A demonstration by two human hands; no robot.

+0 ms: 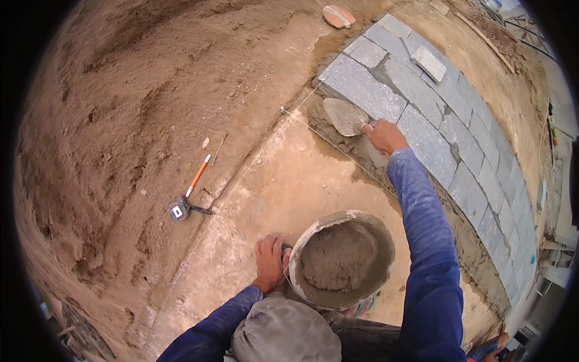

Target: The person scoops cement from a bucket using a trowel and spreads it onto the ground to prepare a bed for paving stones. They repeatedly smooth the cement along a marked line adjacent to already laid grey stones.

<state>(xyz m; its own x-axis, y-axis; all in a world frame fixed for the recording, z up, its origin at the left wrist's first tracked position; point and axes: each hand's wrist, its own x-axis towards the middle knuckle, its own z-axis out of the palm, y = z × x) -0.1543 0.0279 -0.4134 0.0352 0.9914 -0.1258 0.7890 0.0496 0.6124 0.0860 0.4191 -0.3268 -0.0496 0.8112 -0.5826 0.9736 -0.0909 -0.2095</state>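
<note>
My right hand is closed on a trowel, its broad blade smeared with grey mortar. The blade lies over a strip of wet mortar along the near left edge of the laid grey stone slabs. A round bucket of mortar stands close in front of me. Beside its left wall is my left hand, fingers stretched out and slightly apart; what lies under the palm is hidden. A white string runs taut past the trowel and along the slab edge.
Loose brown soil rises on the left. An orange-handled tool and a tape measure lie there. A loose stone piece rests on the slabs; a reddish piece lies beyond. Grey cloth covers the lower middle.
</note>
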